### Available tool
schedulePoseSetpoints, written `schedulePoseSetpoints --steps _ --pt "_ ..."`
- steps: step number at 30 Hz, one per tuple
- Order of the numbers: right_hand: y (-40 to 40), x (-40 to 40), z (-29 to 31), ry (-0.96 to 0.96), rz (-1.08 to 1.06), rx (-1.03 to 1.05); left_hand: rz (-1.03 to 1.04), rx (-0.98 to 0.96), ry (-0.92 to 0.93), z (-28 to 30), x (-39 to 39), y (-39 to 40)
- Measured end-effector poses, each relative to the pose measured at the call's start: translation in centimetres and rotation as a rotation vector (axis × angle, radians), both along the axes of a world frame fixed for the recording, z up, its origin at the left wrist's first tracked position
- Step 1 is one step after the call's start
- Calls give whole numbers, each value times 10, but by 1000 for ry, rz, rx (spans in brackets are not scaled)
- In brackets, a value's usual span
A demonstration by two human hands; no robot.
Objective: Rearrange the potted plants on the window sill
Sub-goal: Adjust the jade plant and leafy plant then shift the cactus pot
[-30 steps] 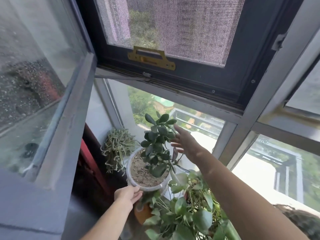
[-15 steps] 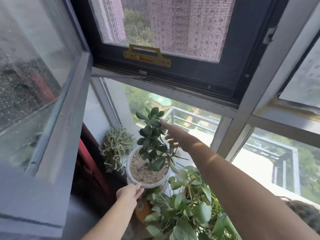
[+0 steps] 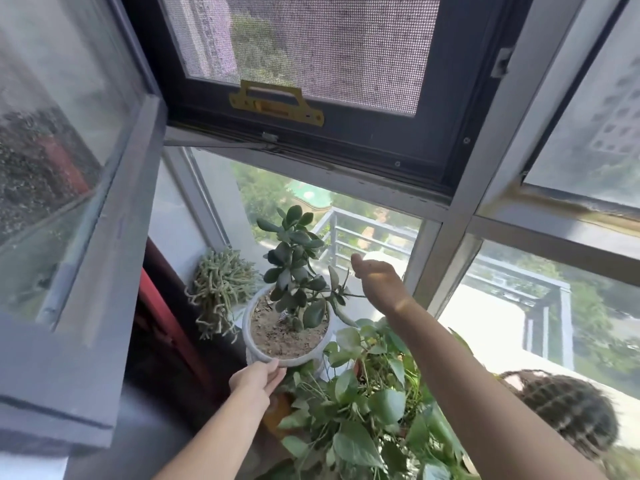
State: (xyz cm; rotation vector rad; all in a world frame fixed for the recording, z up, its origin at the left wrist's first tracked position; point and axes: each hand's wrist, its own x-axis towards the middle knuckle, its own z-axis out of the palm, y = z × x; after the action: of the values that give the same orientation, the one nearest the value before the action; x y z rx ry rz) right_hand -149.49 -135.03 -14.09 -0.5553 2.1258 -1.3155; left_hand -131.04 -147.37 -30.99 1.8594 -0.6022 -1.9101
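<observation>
Gripping white pot [image 3: 254,353] near rim: left hand [image 3: 258,377] | right hand [image 3: 379,280] open beyond jade plant [image 3: 294,268], untouching | left nearer

Jade plant pot [image 3: 287,341] sits mid-sill, stringy succulent [image 3: 221,289] behind-left in the corner, leafy vine plant [image 3: 367,410] right in front of it.

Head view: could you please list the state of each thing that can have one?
White pot: upright, near rim gripped by left hand.
Right hand: fingers spread, beside the jade plant, holding nothing.
Glass window: swung open.
Screen window: shut or open, cannot tell.
Trailing succulent: upright, untouched.
</observation>
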Motion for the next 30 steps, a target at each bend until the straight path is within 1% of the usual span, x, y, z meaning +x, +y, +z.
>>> schedulePoseSetpoints --steps 2,5,8,9,10,12,14,16,18,19,21,22,24,26,30 --pt "22 6 5 15 -3 2 -60 -17 -18 -2 1 1" --pt "67 17 8 33 -69 -67 -129 -51 -90 -5 1 10" --pt "114 25 6 164 -238 -139 -89 -229 -330 7 -1 29" --pt "130 26 4 200 -317 -159 -85 -313 -396 14 -4 40" --pt "145 28 2 233 -395 -177 -99 -390 -421 22 -6 51" --pt "173 35 -7 280 -520 -169 -199 -516 -363 34 -10 77" --pt "195 43 -22 272 -583 -68 -400 -599 -272 40 -15 97" --pt "210 55 -38 185 -586 58 -613 -633 -182 42 -20 110" --pt "218 67 -52 57 -566 120 -779 -586 -140 42 -28 116" --pt "220 71 -58 -32 -562 131 -834 -543 -146 41 -32 117" --pt "221 79 -73 -288 -549 115 -905 -455 -156 40 -39 121" --pt "220 81 -81 -411 -521 106 -898 -398 -140 39 -41 122" --pt "215 86 -97 -567 -464 98 -816 -289 -107 40 -45 124" --pt "205 91 -111 -653 -479 61 -779 -252 -98 40 -46 123" --pt "183 98 -131 -785 -506 -30 -801 -242 -82 38 -48 123"
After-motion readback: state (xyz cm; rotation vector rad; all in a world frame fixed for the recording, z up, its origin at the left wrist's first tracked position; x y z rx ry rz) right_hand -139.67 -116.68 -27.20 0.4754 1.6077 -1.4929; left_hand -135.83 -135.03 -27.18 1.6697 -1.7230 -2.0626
